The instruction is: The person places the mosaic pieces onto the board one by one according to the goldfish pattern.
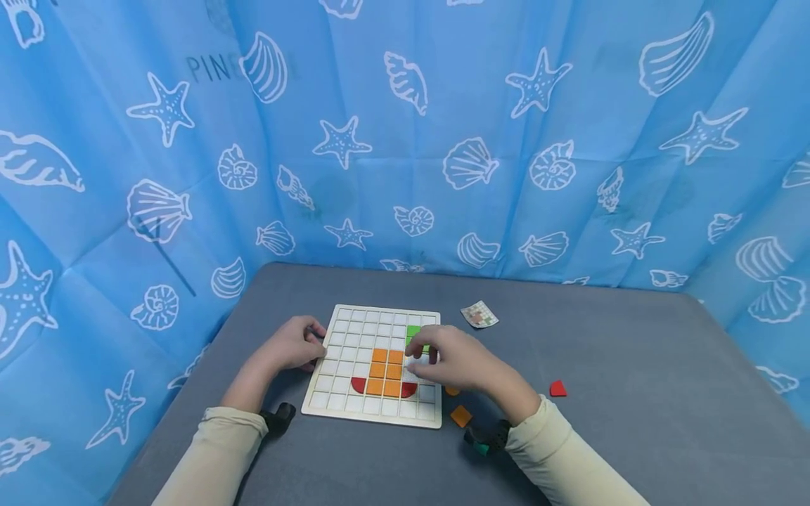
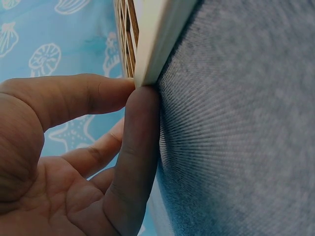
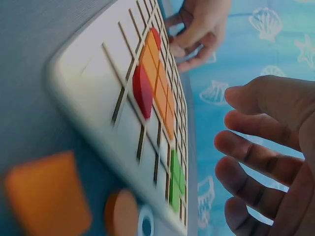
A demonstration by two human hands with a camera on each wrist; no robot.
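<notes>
A white grid board (image 1: 346,327) lies on the grey table. My left hand (image 1: 292,346) pinches its left edge between thumb and a finger, seen close in the left wrist view at the board's corner (image 2: 147,73). Set in the grid are several orange squares (image 1: 377,370) in a block, with a red rounded piece (image 1: 358,384) at its lower left and another red piece (image 1: 408,389) at its lower right. Green pieces (image 1: 413,330) sit higher up, partly behind my right hand (image 1: 457,358). That hand hovers over the board's right side, fingers loosely bent and holding nothing (image 3: 266,147).
Right of the board lie a loose orange square (image 1: 461,416), an orange round piece (image 3: 121,214) and a red piece (image 1: 557,388). A teal piece (image 1: 482,448) shows by my right wrist. A small patterned card (image 1: 479,315) lies farther back. Behind the table hangs a blue shell-print curtain (image 1: 405,154).
</notes>
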